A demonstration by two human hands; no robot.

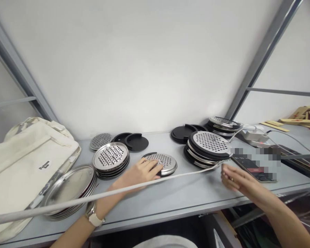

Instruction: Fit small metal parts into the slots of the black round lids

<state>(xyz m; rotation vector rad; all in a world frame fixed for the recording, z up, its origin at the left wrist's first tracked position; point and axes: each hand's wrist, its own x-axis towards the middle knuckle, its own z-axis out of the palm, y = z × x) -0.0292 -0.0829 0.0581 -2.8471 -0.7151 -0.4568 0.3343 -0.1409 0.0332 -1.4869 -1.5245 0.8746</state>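
My left hand [144, 171], with a watch on its wrist, lies over a round metal grater disc [167, 162] with a black rim part, fingers spread on its left side. My right hand [234, 177] hovers by the front right of a tall stack of grater discs with black rims [209, 143]; its fingers are curled together, and what they hold, if anything, is too small to name. Left of my left hand stands a stack of coarse grater discs [111, 156]. Plain metal discs [72, 186] are piled nearer the front left.
Black round holders [136, 142] and more black holders [182, 133] lie along the wall. A cream cloth bag [28, 165] fills the left. A phone [255, 165], cables and a power strip [255, 135] are at right. A white cord [129, 188] crosses in front.
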